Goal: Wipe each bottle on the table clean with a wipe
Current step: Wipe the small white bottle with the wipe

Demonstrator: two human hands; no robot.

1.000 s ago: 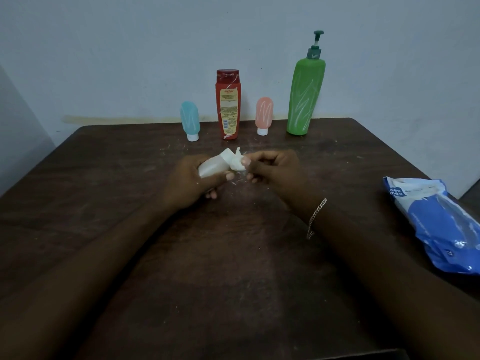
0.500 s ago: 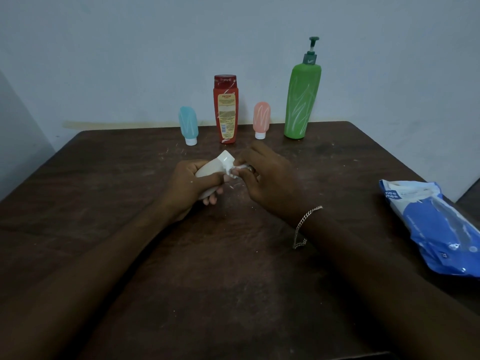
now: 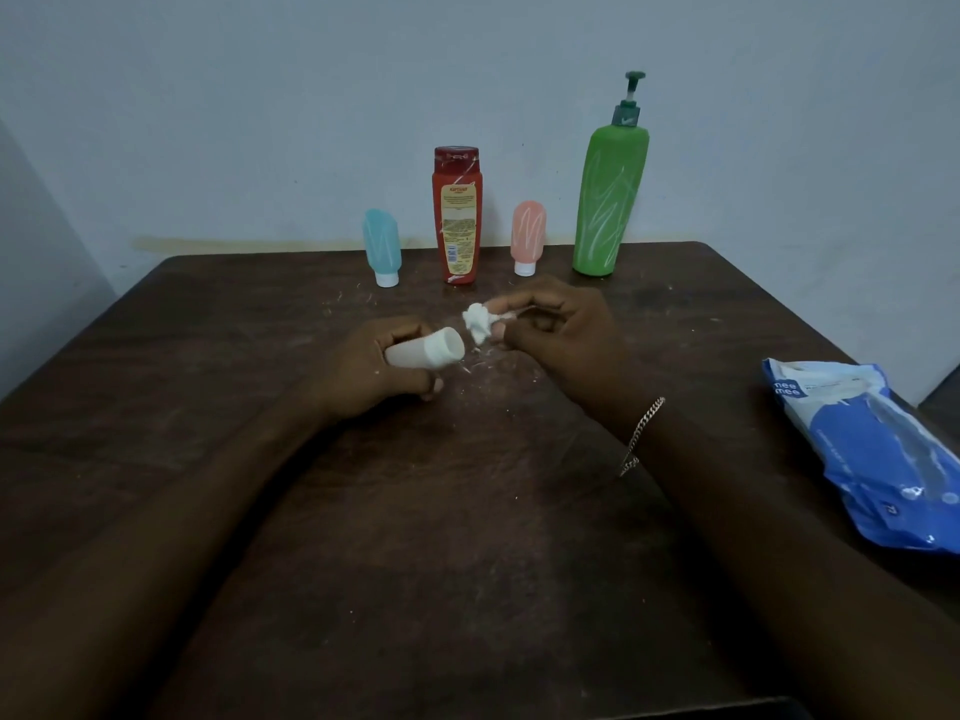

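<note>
My left hand (image 3: 374, 366) grips a small white bottle (image 3: 428, 349), lying sideways with its cap end pointing right. My right hand (image 3: 561, 330) pinches a crumpled white wipe (image 3: 477, 321) just right of the cap, a small gap between them. Along the table's far edge stand a blue squeeze bottle (image 3: 382, 247), a red bottle (image 3: 457, 215), a pink squeeze bottle (image 3: 528, 236) and a tall green pump bottle (image 3: 610, 200). The blue, pink and green ones carry white scribble marks.
A blue and white wipes pack (image 3: 872, 449) lies at the right edge of the dark wooden table (image 3: 467, 537). White crumbs dot the tabletop under my hands. A pale wall stands right behind the bottles.
My right hand has pulled the wipe off the white bottle's cap and moved a little right. The left hand has tilted the bottle lower.
</note>
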